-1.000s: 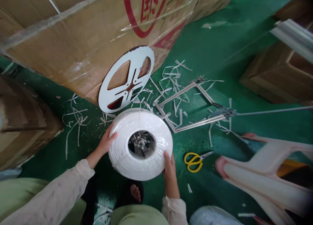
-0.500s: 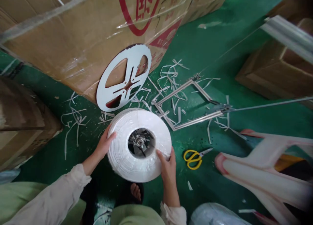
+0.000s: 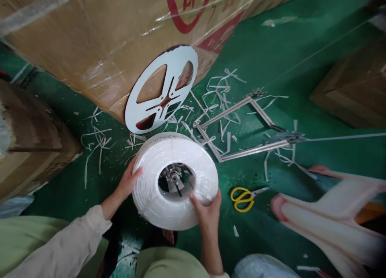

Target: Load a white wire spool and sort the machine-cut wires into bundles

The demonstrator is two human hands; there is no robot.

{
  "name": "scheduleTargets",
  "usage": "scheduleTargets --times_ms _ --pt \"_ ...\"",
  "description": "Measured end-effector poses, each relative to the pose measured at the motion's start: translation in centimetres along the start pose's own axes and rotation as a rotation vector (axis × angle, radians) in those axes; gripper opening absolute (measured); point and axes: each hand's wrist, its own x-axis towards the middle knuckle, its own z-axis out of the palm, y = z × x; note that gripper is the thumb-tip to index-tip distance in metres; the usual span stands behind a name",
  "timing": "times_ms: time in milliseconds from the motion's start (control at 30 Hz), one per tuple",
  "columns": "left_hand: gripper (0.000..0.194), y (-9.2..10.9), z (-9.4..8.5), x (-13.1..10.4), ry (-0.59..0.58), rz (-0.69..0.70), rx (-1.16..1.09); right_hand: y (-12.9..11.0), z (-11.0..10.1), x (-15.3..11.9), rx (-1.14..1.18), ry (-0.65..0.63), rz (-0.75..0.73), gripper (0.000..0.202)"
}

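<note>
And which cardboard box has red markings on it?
The big box at the top, with the white spoked plate against it. The left box and right box show no red.

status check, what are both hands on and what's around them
Left hand and right hand gripping white coil at opposite sides; coil above metal hub; scissors on floor to the right.

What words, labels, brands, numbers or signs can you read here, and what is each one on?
Nothing reads whole.
Large carton: a red character inside a curved red outline, cut off by the picture's top edge.
Same carton: marks on a red triangle and red characters below it, too blurred to read.
Left carton: faint dark marks, unreadable.
White roll: no lettering visible.
</note>
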Motion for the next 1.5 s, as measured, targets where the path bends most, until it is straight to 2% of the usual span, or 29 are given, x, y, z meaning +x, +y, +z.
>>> scheduleTargets --times_ms 233,433,600,733,867,967,1033,1100,1167,1233,1333,1400,1500 --pt "0.072 -0.6 -0.6 1.4 -0.007 0.0 0.016 -0.3 1.5 -0.1 -0.049 0.062 -0.054 0.115" --pt "0.066 -0.7 -1.0 3.2 -0.006 -0.017 -0.042 -2.5 2.2 0.5 -0.079 0.098 -0.074 0.11" --pt "0.064 -0.6 -1.0 4.1 0.022 -0.108 -0.096 -4.2 2.4 1.1 -0.065 0.09 -0.059 0.112" --pt "0.06 -0.5 -0.8 4.7 -0.005 -0.123 -0.099 -4.6 2.3 1.3 -0.088 0.084 -0.063 0.113" --pt "0.062 -0.6 -0.6 5.1 0.016 -0.155 -0.097 -4.8 2.2 1.5 -0.108 0.076 -0.062 0.119" --pt "0.063 -0.3 -0.6 5.3 0.026 -0.172 -0.052 -5.0 2.3 1.5 -0.128 0.065 -0.05 0.122" --pt "0.061 0.4 -0.5 5.3 0.027 -0.127 0.068 -5.0 2.4 1.4 -0.123 0.069 -0.056 0.121" --pt "0.065 1.3 -0.3 5.5 0.051 -0.038 0.24 -4.9 2.3 1.3 -0.107 0.08 -0.076 0.119" --pt "0.084 2.2 0.1 5.6 0.093 0.041 0.372 -4.3 2.0 1.5 -0.094 0.089 -0.067 0.12" --pt "0.1 2.7 0.4 5.8 0.102 0.076 0.409 -3.1 1.6 2.2 -0.04 0.101 -0.011 0.115" --pt "0.09 3.1 0.8 5.9 0.056 0.065 0.366 -0.8 1.3 3.5 0.106 0.096 0.028 0.089" --pt "0.081 3.1 0.9 5.8 0.052 0.033 0.342 0.6 1.5 4.2 0.235 0.08 -0.023 0.074" --pt "0.083 3.2 1.1 5.8 0.072 -0.006 0.341 1.6 2.2 4.5 0.435 0.009 -0.074 0.068"
